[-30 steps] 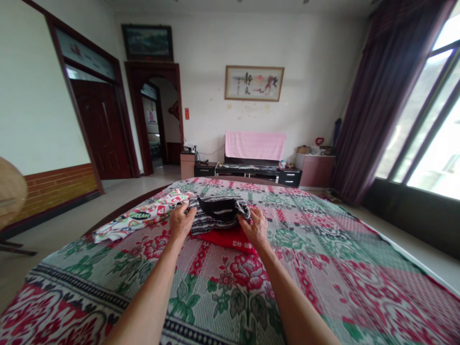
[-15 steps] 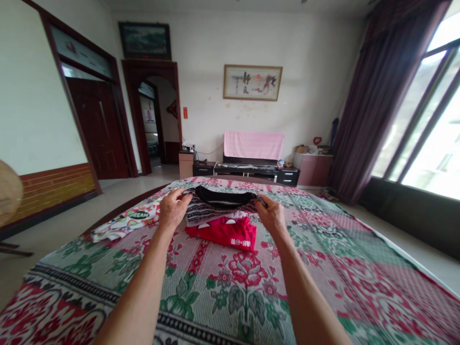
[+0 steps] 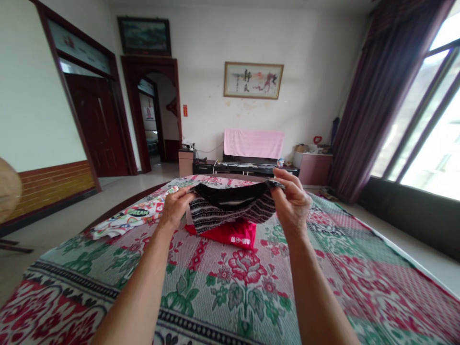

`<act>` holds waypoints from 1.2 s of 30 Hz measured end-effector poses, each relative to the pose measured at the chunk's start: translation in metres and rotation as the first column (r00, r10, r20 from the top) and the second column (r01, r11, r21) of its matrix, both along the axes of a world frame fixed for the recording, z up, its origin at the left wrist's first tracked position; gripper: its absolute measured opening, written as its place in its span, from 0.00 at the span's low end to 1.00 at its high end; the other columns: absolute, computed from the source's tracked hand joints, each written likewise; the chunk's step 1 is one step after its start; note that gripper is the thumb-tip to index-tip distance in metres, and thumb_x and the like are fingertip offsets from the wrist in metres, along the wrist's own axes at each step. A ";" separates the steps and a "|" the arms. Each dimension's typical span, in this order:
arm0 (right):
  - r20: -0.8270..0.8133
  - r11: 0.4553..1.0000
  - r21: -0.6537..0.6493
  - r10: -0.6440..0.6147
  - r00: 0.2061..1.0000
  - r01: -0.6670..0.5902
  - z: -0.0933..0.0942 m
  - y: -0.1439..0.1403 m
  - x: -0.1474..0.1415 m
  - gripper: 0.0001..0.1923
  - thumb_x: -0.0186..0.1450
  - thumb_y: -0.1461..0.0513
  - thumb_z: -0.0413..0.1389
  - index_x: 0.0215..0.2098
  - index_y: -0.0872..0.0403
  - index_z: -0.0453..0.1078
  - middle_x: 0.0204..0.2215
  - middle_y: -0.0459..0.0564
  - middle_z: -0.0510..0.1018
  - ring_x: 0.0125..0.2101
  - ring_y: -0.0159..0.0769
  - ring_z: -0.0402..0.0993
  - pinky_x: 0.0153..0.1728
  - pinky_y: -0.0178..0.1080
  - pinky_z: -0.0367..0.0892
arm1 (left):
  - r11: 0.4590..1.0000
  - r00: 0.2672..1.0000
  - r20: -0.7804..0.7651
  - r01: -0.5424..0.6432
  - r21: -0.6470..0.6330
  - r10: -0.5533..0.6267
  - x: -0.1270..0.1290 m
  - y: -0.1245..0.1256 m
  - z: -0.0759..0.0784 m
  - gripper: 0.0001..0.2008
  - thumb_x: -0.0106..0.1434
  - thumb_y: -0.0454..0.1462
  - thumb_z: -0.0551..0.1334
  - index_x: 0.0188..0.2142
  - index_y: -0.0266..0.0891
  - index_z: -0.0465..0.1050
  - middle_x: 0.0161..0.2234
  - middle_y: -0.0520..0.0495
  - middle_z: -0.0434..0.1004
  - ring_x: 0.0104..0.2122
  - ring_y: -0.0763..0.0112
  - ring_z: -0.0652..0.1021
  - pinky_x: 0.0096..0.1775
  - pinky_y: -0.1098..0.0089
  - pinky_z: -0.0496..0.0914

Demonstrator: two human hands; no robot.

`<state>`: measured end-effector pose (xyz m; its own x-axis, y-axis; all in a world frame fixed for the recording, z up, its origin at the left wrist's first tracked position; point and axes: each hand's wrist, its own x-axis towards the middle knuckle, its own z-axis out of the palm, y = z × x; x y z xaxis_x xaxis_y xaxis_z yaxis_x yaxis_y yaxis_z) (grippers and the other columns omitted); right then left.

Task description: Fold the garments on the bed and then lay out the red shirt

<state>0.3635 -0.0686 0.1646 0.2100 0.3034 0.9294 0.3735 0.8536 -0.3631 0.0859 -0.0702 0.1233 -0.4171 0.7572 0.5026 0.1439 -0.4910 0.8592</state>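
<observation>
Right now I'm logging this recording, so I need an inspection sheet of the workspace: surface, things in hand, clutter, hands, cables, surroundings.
Surface: floral bedspread covering a bed.
Things in hand: black-and-white patterned garment, lifted above a folded red garment.
Clutter: white printed garment lying at the left.
Hands: left hand and right hand each grip one end of the patterned garment.
Cables: a thin white one by the low cabinet.
Surroundings: pink cloth, framed picture, curtain, doorway.

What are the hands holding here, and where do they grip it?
Both hold the striped garment by its dark upper edge: left hand at one end, right hand at the other, lifted above the red shirt.
</observation>
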 end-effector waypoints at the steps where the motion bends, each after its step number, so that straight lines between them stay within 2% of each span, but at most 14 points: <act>1: 0.019 1.000 -0.022 0.007 1.000 -0.006 0.000 -0.001 -0.002 0.09 0.59 0.65 0.54 0.33 0.50 0.76 0.43 0.48 0.79 0.44 0.36 0.75 0.48 0.43 0.68 | 1.000 0.999 0.035 0.025 -0.012 -0.025 0.001 0.001 -0.001 0.17 0.46 0.40 0.66 0.37 0.37 0.81 0.36 0.46 0.82 0.41 0.60 0.78 0.47 0.65 0.69; 4: 0.074 0.988 -0.155 0.008 0.997 0.003 -0.008 0.005 -0.007 0.11 0.58 0.65 0.53 0.35 0.52 0.77 0.36 0.48 0.81 0.38 0.36 0.76 0.43 0.40 0.69 | 0.998 0.997 0.053 0.053 -0.042 -0.051 0.000 0.002 -0.006 0.18 0.46 0.37 0.63 0.38 0.36 0.81 0.32 0.47 0.82 0.35 0.64 0.78 0.42 0.67 0.70; 7: 0.131 0.946 -0.320 -0.011 0.991 0.053 -0.020 0.017 -0.008 0.13 0.59 0.62 0.52 0.37 0.53 0.77 0.31 0.47 0.81 0.33 0.36 0.76 0.39 0.38 0.69 | 0.999 1.000 -0.014 0.017 -0.050 -0.017 -0.008 0.003 -0.009 0.17 0.46 0.35 0.59 0.36 0.37 0.80 0.30 0.49 0.81 0.32 0.67 0.77 0.38 0.69 0.69; 11: 0.225 0.856 -0.486 -0.072 0.972 0.176 -0.033 0.030 -0.002 0.16 0.62 0.57 0.50 0.41 0.53 0.77 0.29 0.48 0.81 0.32 0.38 0.76 0.36 0.36 0.67 | 0.993 0.954 -0.298 0.001 -0.116 -0.036 -0.020 0.002 -0.010 0.16 0.47 0.35 0.57 0.34 0.39 0.81 0.29 0.51 0.80 0.32 0.66 0.77 0.38 0.70 0.69; 14: 0.362 0.788 -0.536 -0.109 0.926 0.302 -0.041 0.036 0.004 0.17 0.62 0.55 0.50 0.41 0.50 0.77 0.30 0.48 0.81 0.33 0.39 0.76 0.35 0.36 0.65 | 0.977 0.847 -0.521 -0.014 -0.212 -0.101 -0.023 0.001 -0.012 0.14 0.48 0.37 0.59 0.34 0.41 0.81 0.29 0.52 0.80 0.32 0.66 0.77 0.39 0.69 0.68; 16: 0.472 0.736 -0.550 -0.114 0.874 0.393 -0.046 0.040 0.008 0.16 0.63 0.53 0.50 0.36 0.49 0.78 0.29 0.49 0.81 0.33 0.39 0.76 0.34 0.36 0.64 | 0.961 0.790 -0.587 0.012 -0.277 -0.179 -0.022 0.002 -0.015 0.13 0.49 0.40 0.61 0.34 0.41 0.80 0.29 0.52 0.80 0.32 0.65 0.77 0.39 0.68 0.68; 19: 0.570 0.669 -0.560 -0.116 0.813 0.488 -0.054 0.046 0.014 0.15 0.62 0.54 0.50 0.28 0.50 0.76 0.26 0.50 0.79 0.29 0.38 0.74 0.31 0.35 0.61 | 0.953 0.794 -0.569 0.039 -0.301 -0.212 -0.019 0.005 -0.019 0.15 0.51 0.44 0.61 0.34 0.40 0.80 0.29 0.51 0.80 0.32 0.64 0.77 0.37 0.68 0.69; 21: 0.575 0.685 -0.562 -0.080 0.814 0.464 -0.056 0.048 0.016 0.15 0.62 0.57 0.49 0.25 0.51 0.74 0.24 0.49 0.78 0.27 0.37 0.72 0.29 0.35 0.60 | 0.971 0.867 -0.490 -0.032 -0.235 -0.090 -0.016 0.008 -0.020 0.17 0.54 0.45 0.59 0.37 0.39 0.79 0.30 0.51 0.80 0.32 0.65 0.77 0.37 0.69 0.68; 23: 0.547 0.734 -0.570 0.002 0.837 0.370 -0.054 0.048 0.016 0.15 0.62 0.58 0.48 0.22 0.51 0.71 0.20 0.47 0.75 0.24 0.35 0.69 0.26 0.34 0.59 | 0.977 0.903 -0.423 -0.154 -0.150 0.077 -0.013 0.009 -0.019 0.18 0.56 0.46 0.57 0.39 0.39 0.78 0.31 0.50 0.80 0.33 0.65 0.77 0.37 0.70 0.68; 25: 0.508 0.769 -0.582 0.090 0.857 0.265 -0.051 0.045 0.013 0.16 0.62 0.57 0.46 0.22 0.51 0.69 0.18 0.44 0.71 0.22 0.33 0.66 0.24 0.33 0.57 | 0.966 0.883 -0.435 -0.241 -0.093 0.178 -0.006 0.009 -0.016 0.17 0.56 0.46 0.57 0.38 0.40 0.78 0.30 0.49 0.80 0.33 0.65 0.77 0.36 0.70 0.68; 28: 0.458 0.796 -0.583 0.156 0.875 0.163 -0.046 0.039 0.006 0.15 0.63 0.56 0.46 0.25 0.52 0.70 0.18 0.43 0.69 0.22 0.32 0.65 0.24 0.32 0.57 | 0.955 0.818 -0.532 -0.291 -0.055 0.219 0.007 0.004 -0.011 0.15 0.57 0.44 0.57 0.38 0.42 0.79 0.30 0.48 0.80 0.34 0.64 0.77 0.37 0.70 0.68; 31: 0.418 0.818 -0.573 0.242 0.876 0.048 -0.041 0.031 -0.001 0.16 0.64 0.56 0.46 0.29 0.54 0.71 0.19 0.43 0.70 0.24 0.32 0.65 0.25 0.33 0.59 | 0.977 0.783 -0.610 -0.204 -0.067 0.122 0.020 -0.002 -0.005 0.14 0.58 0.41 0.55 0.37 0.42 0.78 0.31 0.49 0.81 0.34 0.65 0.78 0.38 0.70 0.68; 33: 0.399 0.824 -0.566 0.300 0.866 -0.025 -0.037 0.026 -0.007 0.16 0.65 0.56 0.46 0.33 0.54 0.73 0.21 0.44 0.71 0.25 0.32 0.66 0.26 0.33 0.61 | 0.993 0.785 -0.618 -0.038 -0.116 -0.042 0.025 -0.006 -0.002 0.14 0.58 0.40 0.56 0.38 0.41 0.78 0.32 0.49 0.81 0.34 0.66 0.78 0.38 0.70 0.69; 36: 0.392 0.836 -0.543 0.335 0.857 -0.078 -0.032 0.017 -0.019 0.16 0.65 0.57 0.47 0.38 0.55 0.74 0.24 0.45 0.75 0.27 0.33 0.69 0.30 0.33 0.63 | 0.969 0.777 -0.581 0.162 -0.189 -0.243 0.031 -0.010 0.000 0.17 0.57 0.41 0.59 0.44 0.40 0.77 0.35 0.47 0.81 0.36 0.65 0.79 0.38 0.69 0.70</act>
